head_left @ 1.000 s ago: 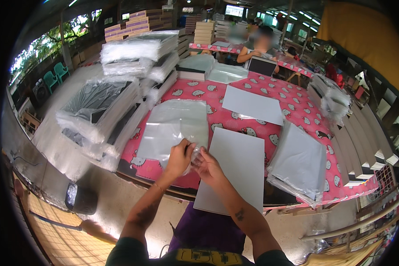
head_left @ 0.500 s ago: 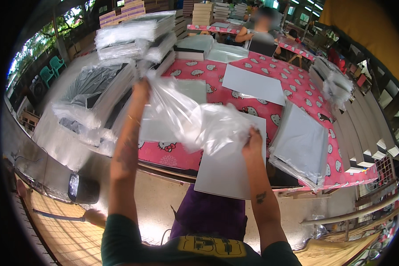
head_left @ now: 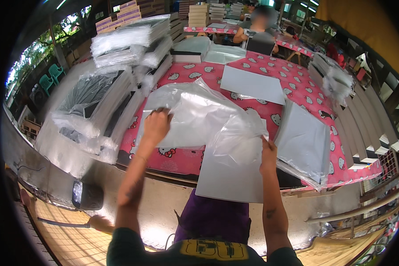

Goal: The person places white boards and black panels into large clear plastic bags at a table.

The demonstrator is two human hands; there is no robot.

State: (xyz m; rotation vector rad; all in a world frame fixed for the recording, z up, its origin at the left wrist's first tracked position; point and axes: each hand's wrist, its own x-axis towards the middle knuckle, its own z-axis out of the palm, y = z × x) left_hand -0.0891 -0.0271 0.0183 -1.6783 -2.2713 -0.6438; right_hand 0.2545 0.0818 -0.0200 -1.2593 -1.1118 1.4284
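Observation:
A large clear plastic bag [head_left: 208, 117] is spread in the air over the pink patterned table [head_left: 297, 88]. My left hand [head_left: 156, 125] grips its left edge, above a flat pile of clear bags [head_left: 177, 142]. My right hand [head_left: 267, 153] pinches the bag's right corner, over a grey flat board [head_left: 228, 177] that hangs past the table's near edge. The bag sags between both hands.
Wrapped stacks [head_left: 97, 106] stand along the left. Another grey board [head_left: 252, 83] lies further back, and a bagged board [head_left: 303, 142] leans at the right. A person [head_left: 255, 33] sits at the far end. A slatted bench [head_left: 368, 119] runs down the right side.
One second ago both hands were together low at the table's near edge. They then swung the bag high and wide apart. Now the hands have come lower, the bag still stretched between them.

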